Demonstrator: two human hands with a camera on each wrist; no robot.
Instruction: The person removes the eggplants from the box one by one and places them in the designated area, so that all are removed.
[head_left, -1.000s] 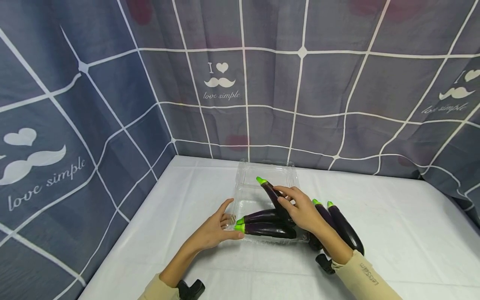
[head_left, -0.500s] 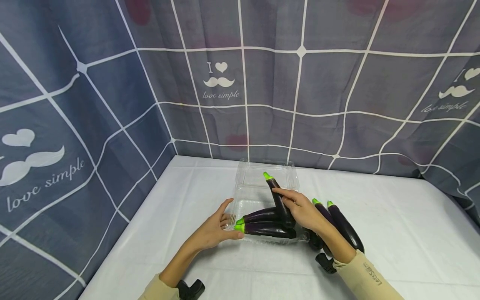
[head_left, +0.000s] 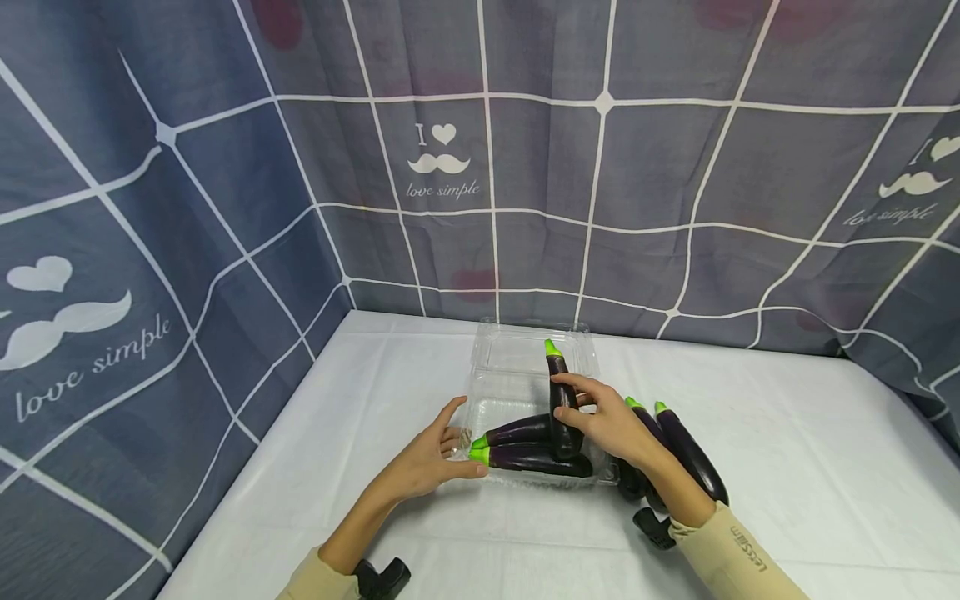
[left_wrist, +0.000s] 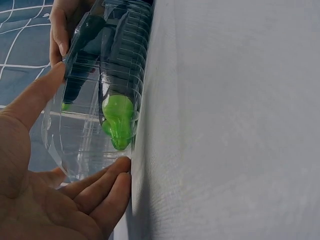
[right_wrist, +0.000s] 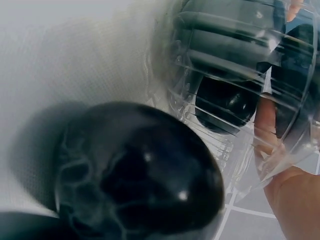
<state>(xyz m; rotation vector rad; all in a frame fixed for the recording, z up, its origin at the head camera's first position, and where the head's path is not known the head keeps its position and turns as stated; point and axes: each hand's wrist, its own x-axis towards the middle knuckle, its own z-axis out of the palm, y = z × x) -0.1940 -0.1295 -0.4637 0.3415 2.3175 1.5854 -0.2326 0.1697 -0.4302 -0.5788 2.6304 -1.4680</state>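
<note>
In the head view my right hand point(head_left: 611, 425) grips a dark purple eggplant point(head_left: 564, 440), green stem pointing away, tilted over two others in a clear plastic container point(head_left: 501, 385). Those two, one behind point(head_left: 521, 430) and one in front point(head_left: 532, 461), lie sideways with stems left. My left hand point(head_left: 423, 462) rests at the container's left end, fingers spread. In the left wrist view, the left hand point(left_wrist: 47, 200) touches the clear wall point(left_wrist: 82, 155), a green stem point(left_wrist: 119, 120) showing through. The right wrist view shows the right hand point(right_wrist: 285, 185) behind clear plastic.
Several eggplants lie right of the container, one point(head_left: 693, 458) outermost, some partly under the right forearm. In the right wrist view an eggplant end point(right_wrist: 140, 175) looms close. The container's lid point(head_left: 525, 348) is laid back towards a grey checked curtain point(head_left: 540, 167). White cloth point(head_left: 810, 442) covers the table.
The gripped eggplant has turned from slanting left to nearly straight away, its stem moving right. My right fingers have shifted along with it. My left hand has stayed in place.
</note>
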